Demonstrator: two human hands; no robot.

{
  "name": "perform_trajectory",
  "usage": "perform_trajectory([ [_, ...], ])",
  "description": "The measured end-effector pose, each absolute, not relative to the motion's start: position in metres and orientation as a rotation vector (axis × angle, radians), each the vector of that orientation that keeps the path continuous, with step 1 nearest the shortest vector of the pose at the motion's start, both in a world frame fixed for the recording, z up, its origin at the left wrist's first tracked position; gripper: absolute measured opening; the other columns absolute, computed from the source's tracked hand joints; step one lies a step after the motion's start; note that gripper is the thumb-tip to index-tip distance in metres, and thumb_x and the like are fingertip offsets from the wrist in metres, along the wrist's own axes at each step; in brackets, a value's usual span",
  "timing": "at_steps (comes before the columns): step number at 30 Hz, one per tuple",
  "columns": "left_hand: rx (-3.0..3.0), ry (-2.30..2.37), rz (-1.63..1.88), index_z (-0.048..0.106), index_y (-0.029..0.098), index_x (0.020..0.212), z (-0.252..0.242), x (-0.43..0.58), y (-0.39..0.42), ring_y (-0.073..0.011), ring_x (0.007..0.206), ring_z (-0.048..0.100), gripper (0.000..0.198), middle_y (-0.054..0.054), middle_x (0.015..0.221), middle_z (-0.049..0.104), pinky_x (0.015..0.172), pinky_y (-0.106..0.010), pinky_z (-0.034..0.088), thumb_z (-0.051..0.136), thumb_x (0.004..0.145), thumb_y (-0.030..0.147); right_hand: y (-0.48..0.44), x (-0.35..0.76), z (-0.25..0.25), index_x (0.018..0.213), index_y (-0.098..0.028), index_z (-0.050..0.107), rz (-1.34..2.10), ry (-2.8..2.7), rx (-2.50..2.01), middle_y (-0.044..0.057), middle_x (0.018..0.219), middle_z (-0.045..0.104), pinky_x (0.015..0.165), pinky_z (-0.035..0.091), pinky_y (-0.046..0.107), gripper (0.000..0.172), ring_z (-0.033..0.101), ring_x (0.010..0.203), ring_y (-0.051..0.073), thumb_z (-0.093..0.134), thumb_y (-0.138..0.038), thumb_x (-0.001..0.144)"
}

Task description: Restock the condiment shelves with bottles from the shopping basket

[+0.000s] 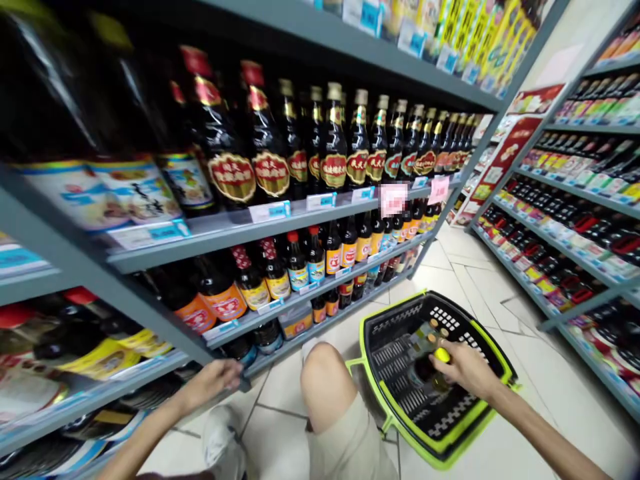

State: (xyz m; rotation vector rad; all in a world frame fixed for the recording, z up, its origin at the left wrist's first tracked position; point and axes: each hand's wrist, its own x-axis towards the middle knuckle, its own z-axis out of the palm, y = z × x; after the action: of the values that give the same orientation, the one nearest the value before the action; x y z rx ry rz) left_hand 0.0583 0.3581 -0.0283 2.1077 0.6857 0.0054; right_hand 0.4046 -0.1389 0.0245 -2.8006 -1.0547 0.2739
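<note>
Over the black and green shopping basket, my right hand is closed on the yellow cap of a dark bottle. The bottle is inside the basket, and other bottles with tan caps lie beside it. My left hand is near the lower shelf post at the left, slightly blurred, with its fingers curled together. Whether anything is in it cannot be made out.
Shelves of dark sauce bottles with price tags run along the left. Another stocked shelf unit stands at the right across the tiled floor. My bent knee is left of the basket.
</note>
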Motion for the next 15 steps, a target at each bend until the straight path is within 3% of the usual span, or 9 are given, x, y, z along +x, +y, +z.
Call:
perform_trajectory([
  [2, 1.944, 0.557, 0.062, 0.074, 0.02, 0.087, 0.012, 0.084, 0.334, -0.029, 0.089, 0.077, 0.057, -0.005, 0.086, 0.079, 0.082, -0.035, 0.059, 0.062, 0.085, 0.075, -0.12, 0.393, 0.082, 0.081, -0.028, 0.065, 0.061, -1.213, -2.488, 0.001, 0.066, 0.069, 0.061, 0.049, 0.033, 0.026, 0.064, 0.057, 0.021, 0.066, -0.051, 0.092],
  [5, 1.93, 0.319, 0.255, 0.078, 0.022, 0.116, 0.075, 0.121, 0.279, -0.0298, 0.116, 0.072, 0.049, -0.011, 0.122, 0.078, 0.105, -0.04, 0.053, 0.062, 0.095, 0.063, -0.073, 0.369, 0.154, 0.083, -0.027, 0.068, -0.208, -1.305, -2.002, -0.002, 0.065, 0.067, 0.053, 0.046, 0.029, 0.016, 0.059, 0.053, 0.017, 0.074, -0.041, 0.088],
  [7, 1.908, 0.156, 0.419, 0.074, 0.023, 0.131, 0.108, 0.141, 0.247, -0.0304, 0.128, 0.066, 0.05, -0.013, 0.137, 0.073, 0.115, -0.043, 0.046, 0.062, 0.097, 0.058, -0.027, 0.351, 0.187, 0.082, -0.026, 0.069, -0.388, -1.274, -1.721, -0.001, 0.07, 0.069, 0.055, 0.047, 0.028, 0.012, 0.061, 0.057, 0.016, 0.078, -0.034, 0.086],
  [9, 1.872, 0.014, 0.569, 0.066, 0.022, 0.144, 0.128, 0.152, 0.231, -0.0325, 0.138, 0.059, 0.062, -0.015, 0.149, 0.064, 0.121, -0.044, 0.039, 0.069, 0.093, 0.058, 0.026, 0.331, 0.214, 0.079, -0.025, 0.068, -0.447, -1.194, -1.481, -0.002, 0.07, 0.067, 0.057, 0.046, 0.028, 0.015, 0.057, 0.059, 0.015, 0.078, -0.034, 0.086],
  [12, 1.716, 0.021, 0.724, 0.072, 0.016, 0.133, 0.135, 0.147, 0.23, -0.0341, 0.118, 0.067, 0.075, -0.015, 0.124, 0.074, 0.106, -0.042, 0.05, 0.074, 0.083, 0.071, 0.104, 0.296, 0.248, 0.073, -0.023, 0.063, -0.282, -1.075, -1.24, -0.004, 0.065, 0.056, 0.055, 0.042, 0.027, 0.028, 0.048, 0.058, 0.013, 0.077, -0.043, 0.087],
  [15, 1.442, 0.176, 0.813, 0.077, 0.013, 0.114, 0.131, 0.124, 0.237, -0.0286, 0.096, 0.071, 0.077, -0.013, 0.099, 0.077, 0.084, -0.035, 0.057, 0.069, 0.08, 0.082, 0.163, 0.266, 0.272, 0.078, -0.021, 0.065, 0.028, -1.138, -1.124, -0.002, 0.071, 0.059, 0.061, 0.047, 0.027, 0.039, 0.052, 0.065, 0.013, 0.078, -0.057, 0.085],
])
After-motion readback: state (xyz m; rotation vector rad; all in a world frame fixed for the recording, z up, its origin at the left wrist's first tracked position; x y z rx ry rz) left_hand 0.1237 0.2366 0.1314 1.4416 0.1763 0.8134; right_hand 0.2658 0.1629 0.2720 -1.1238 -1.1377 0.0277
